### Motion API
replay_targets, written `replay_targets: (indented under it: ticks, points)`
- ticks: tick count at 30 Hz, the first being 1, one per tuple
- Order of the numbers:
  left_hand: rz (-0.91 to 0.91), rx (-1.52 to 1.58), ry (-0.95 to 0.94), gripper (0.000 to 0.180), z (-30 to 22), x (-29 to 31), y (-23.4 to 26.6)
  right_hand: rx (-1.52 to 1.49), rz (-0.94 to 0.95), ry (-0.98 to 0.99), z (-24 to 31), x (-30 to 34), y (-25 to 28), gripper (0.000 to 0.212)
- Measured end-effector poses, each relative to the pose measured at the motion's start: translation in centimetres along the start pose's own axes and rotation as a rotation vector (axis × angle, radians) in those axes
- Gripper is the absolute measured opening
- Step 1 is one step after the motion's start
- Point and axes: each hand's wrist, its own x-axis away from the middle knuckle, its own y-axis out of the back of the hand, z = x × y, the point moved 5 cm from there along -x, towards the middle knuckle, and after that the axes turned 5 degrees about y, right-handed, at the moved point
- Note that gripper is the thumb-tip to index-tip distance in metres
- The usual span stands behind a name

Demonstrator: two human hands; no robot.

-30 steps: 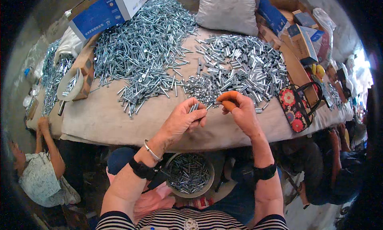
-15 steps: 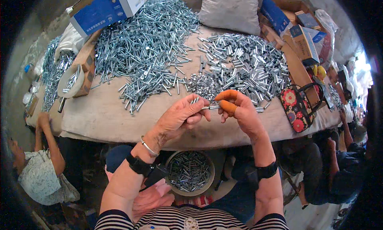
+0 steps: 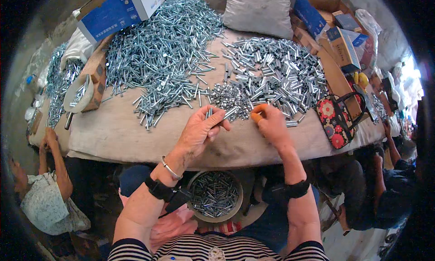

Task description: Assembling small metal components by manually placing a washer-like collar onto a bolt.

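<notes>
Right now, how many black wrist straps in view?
2: the left strap, worn behind the left hand, and the right strap, worn behind the right hand. Others may be hidden near the dark edges.

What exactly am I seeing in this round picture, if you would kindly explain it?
There is no machine: a head-worn fisheye camera looks down on work done by hand, and its lens bends straight edges. The left hand holds slim metal rods. The right hand, with orange-covered fingers, is close to a pile of small shiny pieces; whether it grips anything is unclear. Also on the pale cloth lie a big heap of bolts, one of metal tubes and a flowered bag.
</notes>
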Motion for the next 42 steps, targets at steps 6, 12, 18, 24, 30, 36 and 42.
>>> replay_targets:
  ticks: [6,12,18,24,30,36,42]
  points:
    - [-0.006,-0.023,-0.010,0.012,-0.2,0.2,0.0,0.467,0.005,0.086,1.9,0.3,-1.6,0.022]
    - [-0.014,-0.023,-0.025,0.013,-0.2,0.4,0.3,0.419,0.052,0.109,2.3,0.6,-1.6,0.019]
    - [-0.029,-0.057,-0.021,0.013,0.1,0.3,0.1,0.424,0.066,0.066,2.3,0.7,-1.7,0.013]
    - [-0.037,-0.059,-0.015,0.012,0.1,0.4,0.2,0.311,-0.017,0.075,2.9,1.0,-0.9,0.011]
    - [-0.003,-0.115,-0.005,0.012,0.4,0.1,-0.1,-0.605,0.296,-0.189,3.3,1.1,-2.3,0.020]
    - [0.009,-0.117,0.032,0.012,0.4,0.4,-0.5,-0.949,0.227,-0.168,4.7,1.2,-1.5,0.018]
    - [0.008,-0.109,0.044,0.013,0.3,0.4,-0.5,-0.915,0.207,-0.075,5.1,1.2,-1.3,0.018]
